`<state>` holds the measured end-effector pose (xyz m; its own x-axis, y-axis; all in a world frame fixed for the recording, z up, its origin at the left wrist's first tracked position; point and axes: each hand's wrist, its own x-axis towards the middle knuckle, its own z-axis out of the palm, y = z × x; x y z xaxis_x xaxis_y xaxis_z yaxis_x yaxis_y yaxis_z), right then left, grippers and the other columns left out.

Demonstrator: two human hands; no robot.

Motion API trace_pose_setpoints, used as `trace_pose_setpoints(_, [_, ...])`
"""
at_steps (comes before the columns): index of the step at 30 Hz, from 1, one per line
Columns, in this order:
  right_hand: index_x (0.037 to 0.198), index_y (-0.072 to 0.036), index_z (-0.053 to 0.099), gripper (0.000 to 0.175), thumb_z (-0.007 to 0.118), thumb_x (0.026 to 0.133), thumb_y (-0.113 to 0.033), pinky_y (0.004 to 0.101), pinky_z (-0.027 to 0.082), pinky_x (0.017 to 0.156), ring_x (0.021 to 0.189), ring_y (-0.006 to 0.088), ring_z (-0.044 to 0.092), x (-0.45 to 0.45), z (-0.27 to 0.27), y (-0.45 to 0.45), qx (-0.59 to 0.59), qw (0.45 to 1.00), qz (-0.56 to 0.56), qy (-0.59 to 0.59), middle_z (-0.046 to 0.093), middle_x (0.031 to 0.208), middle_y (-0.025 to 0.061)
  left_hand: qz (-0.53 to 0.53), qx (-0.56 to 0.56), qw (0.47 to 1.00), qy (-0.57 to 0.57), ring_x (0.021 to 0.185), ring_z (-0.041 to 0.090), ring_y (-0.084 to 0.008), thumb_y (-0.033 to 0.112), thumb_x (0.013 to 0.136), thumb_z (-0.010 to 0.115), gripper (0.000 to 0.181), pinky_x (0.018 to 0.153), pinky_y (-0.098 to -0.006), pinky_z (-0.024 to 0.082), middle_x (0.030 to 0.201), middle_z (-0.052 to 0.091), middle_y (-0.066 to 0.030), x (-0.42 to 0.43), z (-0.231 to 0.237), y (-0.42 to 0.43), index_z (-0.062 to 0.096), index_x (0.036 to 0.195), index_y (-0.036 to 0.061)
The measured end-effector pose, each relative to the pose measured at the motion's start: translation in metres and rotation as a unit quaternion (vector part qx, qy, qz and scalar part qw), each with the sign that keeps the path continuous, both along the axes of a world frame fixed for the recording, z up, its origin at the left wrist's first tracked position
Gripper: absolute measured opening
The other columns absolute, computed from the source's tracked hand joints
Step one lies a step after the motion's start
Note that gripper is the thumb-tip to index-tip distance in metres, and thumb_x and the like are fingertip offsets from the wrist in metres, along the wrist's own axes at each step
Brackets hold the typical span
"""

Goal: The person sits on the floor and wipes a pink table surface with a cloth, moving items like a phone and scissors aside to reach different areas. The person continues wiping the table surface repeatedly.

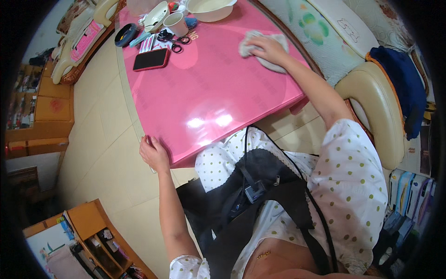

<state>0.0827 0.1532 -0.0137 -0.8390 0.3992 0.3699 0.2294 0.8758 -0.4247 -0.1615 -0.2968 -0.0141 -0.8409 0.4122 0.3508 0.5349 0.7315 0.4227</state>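
Under my right hand point(267, 50) a pale grey cloth point(273, 65) lies bunched on the pink-covered table point(216, 87), near its right side; the fingers press on and curl over it. My left hand point(154, 152) rests against the table's near left edge, its fingers at the rim of the cover and nothing seen in it. Farther up the table, left of the cloth, lie a phone with a red case point(151, 59) and black-handled scissors point(177, 44). A white cup point(176, 24) stands just beyond the scissors.
Toward the far edge are a white basin point(211, 9), an oval white dish point(156, 16) and a dark round container point(125, 35). A cushioned sofa with a cream armrest point(371, 108) borders the table's right side. Wooden cabinets point(54, 104) stand at the left, beyond the tiled floor.
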Motion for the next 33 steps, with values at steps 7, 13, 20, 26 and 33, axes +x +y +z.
trace_pose_setpoints(7, [0.109,-0.011,0.064,0.030,0.065,0.081,-0.021,0.0413,0.044,0.090,0.109,0.0309,0.056,0.083,0.025,-0.085,0.020,0.991,0.130,-0.035,0.062,0.116,0.0090,0.007,-0.021,1.000,0.012,0.120,0.044,-0.0336,0.032,0.093,0.049,0.041,0.102,-0.0447,0.032,0.126,0.053,-0.0167,0.003,0.006,0.000,0.053,0.119,0.0009])
trace_pose_setpoints(13, [0.107,-0.012,0.065,0.026,0.061,0.084,-0.024,0.0410,0.048,0.083,0.099,0.0313,0.060,0.004,0.008,0.040,0.026,0.995,-0.093,0.028,0.066,0.104,0.0119,-0.010,-0.018,0.999,0.030,0.116,0.047,-0.0346,0.029,0.092,0.052,0.040,0.100,-0.0443,0.033,0.123,0.054,-0.0178,-0.001,-0.003,-0.003,0.053,0.117,-0.0012])
trace_pose_setpoints(20, [0.102,-0.010,0.067,0.024,0.057,0.085,-0.024,0.0407,0.049,0.079,0.088,0.0312,0.064,-0.025,0.016,0.026,-0.007,0.978,-0.202,0.054,0.067,0.098,0.0129,-0.003,-0.019,0.999,0.044,0.117,0.047,-0.0364,0.028,0.091,0.053,0.040,0.101,-0.0449,0.034,0.123,0.055,-0.0191,0.000,-0.001,0.001,0.053,0.118,-0.0014])
trace_pose_setpoints(26, [0.109,-0.010,0.063,0.033,0.063,0.076,-0.014,0.0393,0.045,0.093,0.106,0.0275,0.059,-0.004,0.010,-0.130,0.024,0.985,0.167,0.036,0.063,0.112,0.0095,0.019,-0.029,0.998,0.044,0.117,0.046,-0.0372,0.029,0.088,0.055,0.042,0.100,-0.0461,0.034,0.125,0.053,-0.0205,0.004,0.000,-0.006,0.053,0.117,-0.0016])
trace_pose_setpoints(33, [0.105,-0.007,0.065,0.027,0.062,0.080,-0.019,0.0411,0.043,0.094,0.104,0.0317,0.058,-0.053,0.017,-0.045,0.001,0.998,0.063,0.026,0.064,0.109,0.0132,-0.018,0.040,0.999,0.024,0.112,0.049,-0.0373,0.027,0.083,0.060,0.043,0.098,-0.0455,0.035,0.116,0.056,-0.0210,-0.001,0.001,0.006,0.055,0.115,-0.0005])
